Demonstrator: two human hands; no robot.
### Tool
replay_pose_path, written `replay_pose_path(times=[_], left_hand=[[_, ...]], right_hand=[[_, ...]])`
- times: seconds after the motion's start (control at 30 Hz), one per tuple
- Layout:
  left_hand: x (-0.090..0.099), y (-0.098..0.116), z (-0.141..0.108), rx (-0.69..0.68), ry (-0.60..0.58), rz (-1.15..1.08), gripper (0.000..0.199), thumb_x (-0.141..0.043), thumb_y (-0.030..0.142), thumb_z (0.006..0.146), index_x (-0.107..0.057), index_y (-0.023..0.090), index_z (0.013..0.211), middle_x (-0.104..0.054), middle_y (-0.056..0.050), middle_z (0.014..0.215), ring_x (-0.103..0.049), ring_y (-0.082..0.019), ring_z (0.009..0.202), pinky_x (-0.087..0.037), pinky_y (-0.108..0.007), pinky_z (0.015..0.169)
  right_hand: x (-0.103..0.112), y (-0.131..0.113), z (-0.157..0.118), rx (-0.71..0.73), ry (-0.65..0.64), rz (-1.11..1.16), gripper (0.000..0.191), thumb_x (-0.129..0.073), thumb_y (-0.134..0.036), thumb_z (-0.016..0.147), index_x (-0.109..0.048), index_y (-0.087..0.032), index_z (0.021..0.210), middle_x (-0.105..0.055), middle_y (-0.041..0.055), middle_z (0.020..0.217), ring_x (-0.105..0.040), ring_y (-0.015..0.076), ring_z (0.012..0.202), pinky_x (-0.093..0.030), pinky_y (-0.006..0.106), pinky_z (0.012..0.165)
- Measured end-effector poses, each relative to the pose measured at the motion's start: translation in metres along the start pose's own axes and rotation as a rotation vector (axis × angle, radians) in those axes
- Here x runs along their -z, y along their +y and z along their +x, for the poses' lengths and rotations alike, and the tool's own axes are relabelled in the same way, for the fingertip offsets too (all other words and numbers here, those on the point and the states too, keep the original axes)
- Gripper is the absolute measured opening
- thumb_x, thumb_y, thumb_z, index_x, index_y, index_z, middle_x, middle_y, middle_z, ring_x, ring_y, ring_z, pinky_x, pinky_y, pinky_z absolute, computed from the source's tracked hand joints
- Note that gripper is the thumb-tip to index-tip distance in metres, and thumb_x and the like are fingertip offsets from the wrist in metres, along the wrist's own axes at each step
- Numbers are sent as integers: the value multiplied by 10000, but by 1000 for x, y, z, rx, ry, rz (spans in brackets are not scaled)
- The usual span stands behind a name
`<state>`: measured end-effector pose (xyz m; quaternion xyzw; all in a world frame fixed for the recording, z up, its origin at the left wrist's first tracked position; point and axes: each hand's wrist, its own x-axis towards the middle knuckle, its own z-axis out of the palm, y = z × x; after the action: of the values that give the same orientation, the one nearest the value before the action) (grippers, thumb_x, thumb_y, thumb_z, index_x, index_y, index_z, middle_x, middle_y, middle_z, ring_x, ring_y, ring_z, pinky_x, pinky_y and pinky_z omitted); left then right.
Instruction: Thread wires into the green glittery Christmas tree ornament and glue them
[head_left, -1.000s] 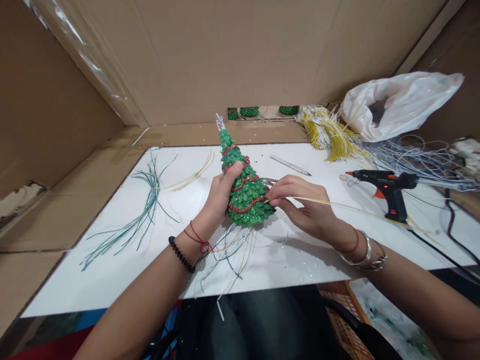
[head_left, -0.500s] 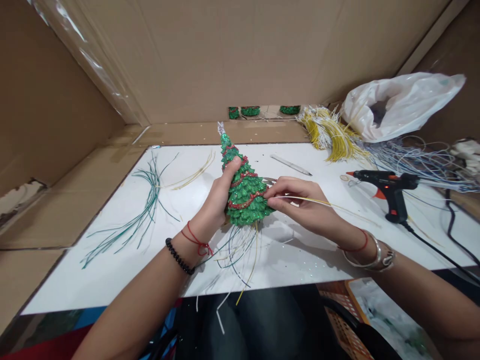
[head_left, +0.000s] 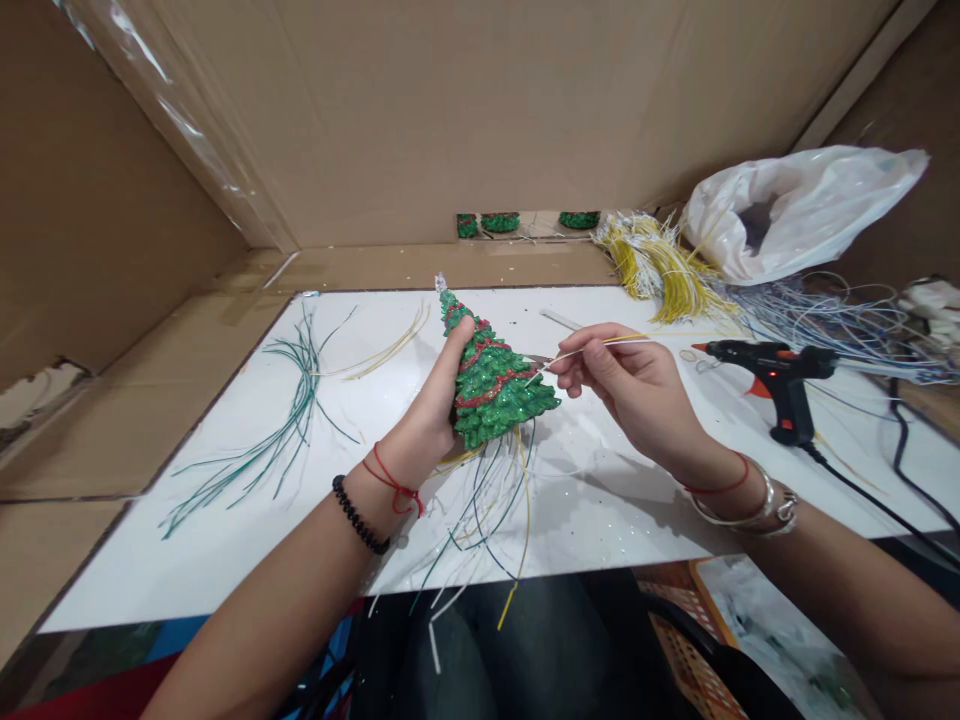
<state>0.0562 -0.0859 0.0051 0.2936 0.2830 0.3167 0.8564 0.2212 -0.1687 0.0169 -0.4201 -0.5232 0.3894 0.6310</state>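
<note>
A glittery green miniature Christmas tree (head_left: 495, 385) with red garlands leans to the left in my left hand (head_left: 439, 395), thumb across its front. Several thin wires (head_left: 487, 510) in yellow, white, green and blue trail from under its base past the table's front edge. Between thumb and fingers, my right hand (head_left: 619, 385) pinches a thin yellow and white wire (head_left: 574, 353). The wire's white tip points at the tree's right side, by a garland; whether it touches I cannot tell. A metal blade-like tool (head_left: 538, 360) lies partly hidden behind the tree and right hand.
A black glue gun (head_left: 787, 385) with a lit red light lies right, its cord running off. Beyond it are a yellow wire bundle (head_left: 660, 270), blue-white wires (head_left: 832, 310) and a white plastic bag (head_left: 810, 210). Green wires (head_left: 304, 390) lie left. Cardboard walls (head_left: 450, 120) surround the white board (head_left: 225, 560).
My right hand has drawn back from the tree and turned, so the wire's white tip now shows. The tree has tilted, its top lower, and its trailing wires have shifted right.
</note>
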Motion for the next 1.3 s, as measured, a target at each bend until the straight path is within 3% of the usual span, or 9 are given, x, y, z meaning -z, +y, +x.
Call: replay_pose_path(times=[0.17, 0.33, 0.47, 0.53, 0.6, 0.73, 0.93, 1.13, 1.3], left_hand=[[0, -3, -1, 79, -19, 30, 424, -622, 608, 740, -633, 185, 767, -706, -62, 728, -673, -205, 637, -541, -352, 660], [-4, -3, -1, 138, -10, -20, 454, -620, 632, 723, -624, 180, 768, -695, -63, 688, -653, -205, 591, -521, -364, 638], [-5, 1, 0, 83, 126, -112, 406, -653, 595, 706, -578, 196, 699, -667, -19, 644, -639, -182, 587, -519, -350, 659], [-5, 3, 1, 21, 175, -148, 379, -665, 568, 705, -572, 201, 690, -656, -7, 630, -631, -176, 592, -518, -341, 668], [-4, 3, 2, -41, 174, -151, 361, -670, 544, 712, -560, 202, 672, -643, 2, 614, -616, -167, 585, -511, -326, 661], [-6, 1, 2, 1, 122, -113, 400, -639, 587, 717, -548, 202, 661, -635, -4, 617, -597, -169, 583, -491, -333, 656], [-7, -1, 2, -23, 219, -90, 445, -593, 642, 724, -577, 200, 672, -643, -7, 623, -578, -156, 566, -450, -307, 603], [-6, -3, 4, 4, 197, -91, 439, -609, 636, 722, -582, 199, 685, -630, 3, 619, -583, -151, 569, -450, -298, 612], [-3, -3, 5, -53, 191, -91, 398, -629, 593, 736, -578, 203, 672, -633, 16, 624, -584, -134, 563, -465, -290, 621]], right_hand=[[0, 1, -1, 131, -94, -330, 145, -634, -332, 859, -735, -230, 838, -651, 41, 863, -602, 136, 791, -481, 268, 620], [0, 9, 0, -5, -128, -269, 306, -650, -384, 838, -652, -241, 1108, -623, 65, 1079, -600, 161, 935, -506, 304, 754], [-4, 9, -4, 98, 186, -318, 154, -669, -349, 820, -635, -208, 874, -643, 17, 825, -589, 122, 731, -478, 262, 639], [-7, 5, -9, 212, 203, -436, 119, -673, -315, 815, -639, -206, 782, -627, -6, 687, -539, 100, 597, -432, 243, 532], [-11, 3, -14, 248, 96, -529, 110, -668, -297, 813, -679, -200, 763, -637, -10, 616, -511, 88, 509, -399, 239, 467], [-17, 7, -21, 44, -62, -431, 194, -625, -330, 840, -737, -179, 887, -589, -34, 485, -462, 69, 402, -365, 221, 404], [-29, 20, -24, -369, -116, 67, 370, -637, -428, 825, -654, -170, 1090, -582, -52, 491, -371, 46, 356, -257, 194, 348], [-31, 21, -20, -512, -133, 364, 286, -670, -370, 802, -526, -178, 646, -405, -96, 405, -261, 36, 366, -157, 198, 375], [-26, 18, -18, -564, -183, 482, 327, -642, -315, 834, -465, -174, 598, -319, -106, 418, -191, 39, 389, -144, 211, 408]])
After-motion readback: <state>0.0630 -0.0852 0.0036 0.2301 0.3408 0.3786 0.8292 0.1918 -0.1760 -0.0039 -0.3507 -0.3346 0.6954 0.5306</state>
